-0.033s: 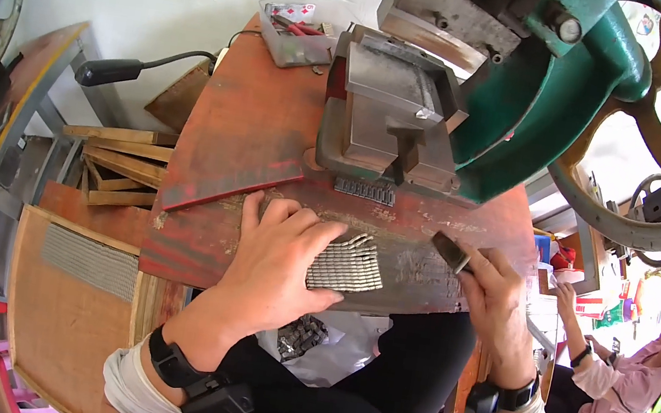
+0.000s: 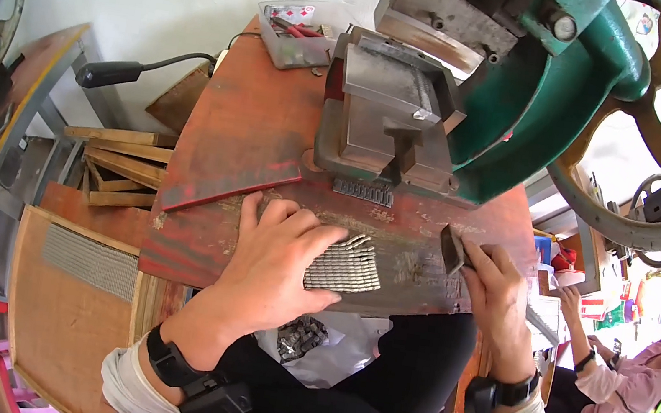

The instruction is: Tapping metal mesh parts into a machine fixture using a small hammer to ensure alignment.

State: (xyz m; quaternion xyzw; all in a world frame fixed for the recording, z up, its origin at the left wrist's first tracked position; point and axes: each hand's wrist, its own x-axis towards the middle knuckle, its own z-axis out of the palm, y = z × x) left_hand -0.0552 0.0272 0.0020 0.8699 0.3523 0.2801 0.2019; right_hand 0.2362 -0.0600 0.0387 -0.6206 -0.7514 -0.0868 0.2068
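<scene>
My left hand (image 2: 278,246) is curled over a block of small silvery metal pieces (image 2: 349,266) lined up in tight rows on the table. Its thumb presses along the near edge and its index finger along the far one; the palm hides the block's left part. A few pieces at the far corner stick up unevenly. To the right, my right hand (image 2: 497,285) pinches a small dark flat block (image 2: 453,251), held tilted just above the tabletop, apart from the metal rows. A short strip of dark metal pieces (image 2: 364,191) lies beyond, by the press.
A green hand press (image 2: 519,123) with a metal fixture (image 2: 391,135) stands at the back. A red strip (image 2: 231,191) lies on the worn table (image 2: 232,125). At left, a wooden tray (image 2: 69,322) bears more metal rows. Metal scraps (image 2: 302,338) sit below. Another person (image 2: 619,374) works at right.
My right hand has shifted slightly to the right, turning the dark block more upright. My left hand stays on the metal rows.
</scene>
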